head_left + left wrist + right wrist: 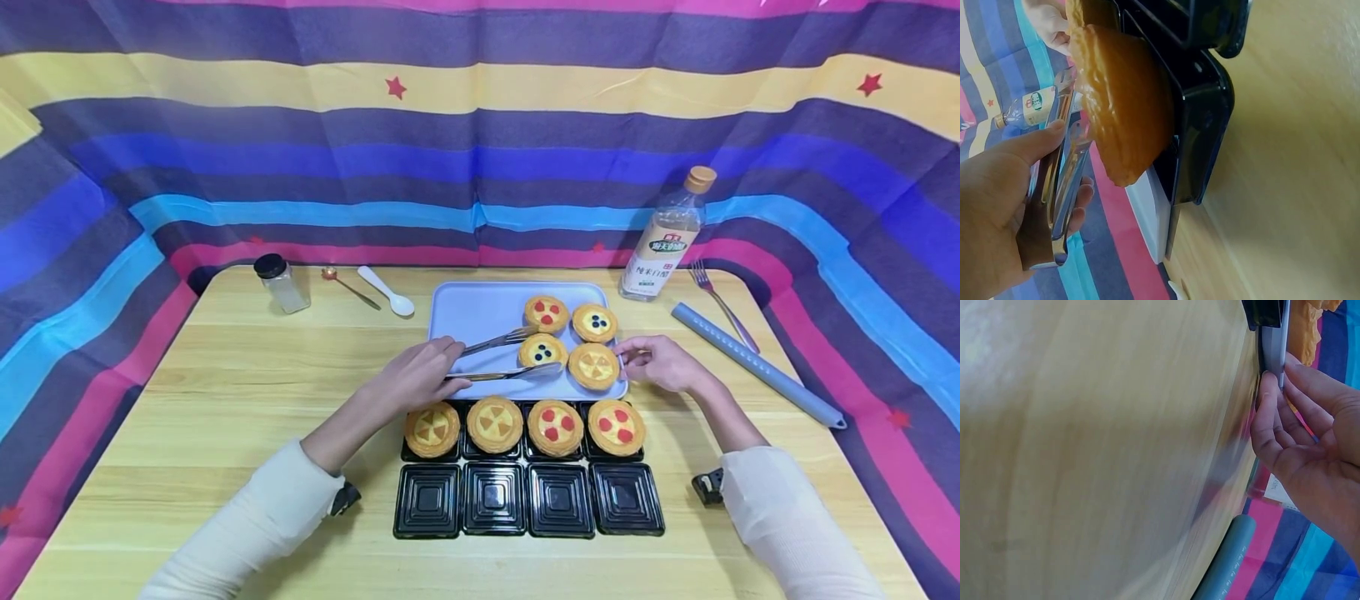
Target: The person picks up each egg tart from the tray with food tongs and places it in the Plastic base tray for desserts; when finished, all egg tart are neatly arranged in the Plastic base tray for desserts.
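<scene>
My left hand (422,373) grips metal tongs (1054,203), whose parted arms reach over the light tray (468,308) on either side of a small blueberry-topped tart (542,351). I cannot tell whether the tips touch that tart. At the tray's right edge, my right hand (660,362) pinches the rim between thumb and fingers, as the right wrist view shows (1310,428). Beside those fingers lies a tart with yellow wedges (594,367). Behind it sit another blueberry tart (595,322) and a red-topped tart (546,314).
In front of the tray, a black compartment box (558,500) holds several tarts in its back row. A jar (285,285), small spoon (352,287) and white spoon (390,293) lie left; a bottle (660,242), fork (723,304) and grey-blue rod (757,364) stand or lie right.
</scene>
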Tool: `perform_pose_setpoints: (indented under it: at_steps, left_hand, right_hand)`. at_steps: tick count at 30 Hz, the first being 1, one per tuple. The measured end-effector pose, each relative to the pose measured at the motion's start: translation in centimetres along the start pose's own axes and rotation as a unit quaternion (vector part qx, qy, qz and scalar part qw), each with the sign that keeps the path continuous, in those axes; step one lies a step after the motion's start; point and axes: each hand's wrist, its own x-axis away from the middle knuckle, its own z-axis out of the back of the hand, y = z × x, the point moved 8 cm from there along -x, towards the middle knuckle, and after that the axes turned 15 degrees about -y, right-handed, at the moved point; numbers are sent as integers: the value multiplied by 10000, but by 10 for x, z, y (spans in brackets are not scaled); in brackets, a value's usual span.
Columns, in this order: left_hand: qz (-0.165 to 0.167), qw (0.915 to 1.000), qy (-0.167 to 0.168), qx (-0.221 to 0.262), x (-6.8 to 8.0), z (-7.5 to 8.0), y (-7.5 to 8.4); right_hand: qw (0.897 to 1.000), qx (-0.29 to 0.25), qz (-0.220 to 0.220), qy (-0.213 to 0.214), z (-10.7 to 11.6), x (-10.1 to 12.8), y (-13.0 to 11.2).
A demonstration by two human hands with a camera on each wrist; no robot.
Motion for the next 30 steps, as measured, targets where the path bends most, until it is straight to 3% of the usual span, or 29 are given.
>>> perform_pose_setpoints:
  at_steps: [7, 14, 21, 30]
  left_hand:
    - [79, 9998, 150, 87, 6, 8, -3]
    - [-23, 9989, 456, 136, 23, 20, -2]
    - [-205, 9953, 925, 174, 53, 32, -2]
    - [-137, 9935, 1115, 184, 104, 31, -4]
  right_hand:
    - [10000, 16, -78, 23, -1, 0, 1]
    - [9998, 72, -139, 101, 0, 2, 2]
    - [9998, 148, -101, 117, 0, 1, 1]
    - [9998, 119, -75, 111, 0, 2, -1]
